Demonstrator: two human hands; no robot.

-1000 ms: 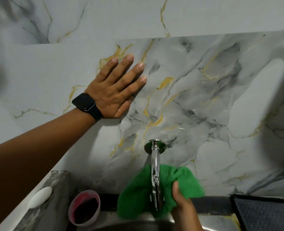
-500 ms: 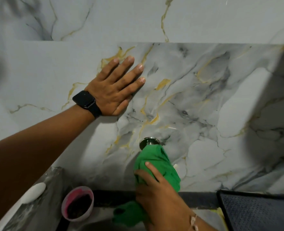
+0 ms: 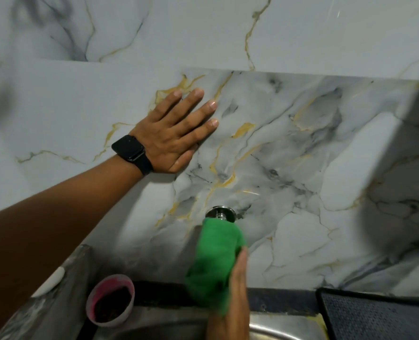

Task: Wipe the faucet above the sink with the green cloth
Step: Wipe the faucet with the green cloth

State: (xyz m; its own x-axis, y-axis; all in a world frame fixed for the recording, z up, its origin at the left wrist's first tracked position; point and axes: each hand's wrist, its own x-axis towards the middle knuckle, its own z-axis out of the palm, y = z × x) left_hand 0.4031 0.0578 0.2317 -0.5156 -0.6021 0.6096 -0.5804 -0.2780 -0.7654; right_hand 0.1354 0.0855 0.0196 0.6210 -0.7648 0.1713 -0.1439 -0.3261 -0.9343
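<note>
The right hand clenched the green cloth around the faucet, only its chrome base showing above the sink; the left hand lay flat, released, on the wall; wiping seemed midway, the base apparently left.

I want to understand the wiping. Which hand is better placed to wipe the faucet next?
The right hand: it grips the green cloth wrapped over the faucet. The left hand lies flat on the marble wall, away from the cloth.
</note>
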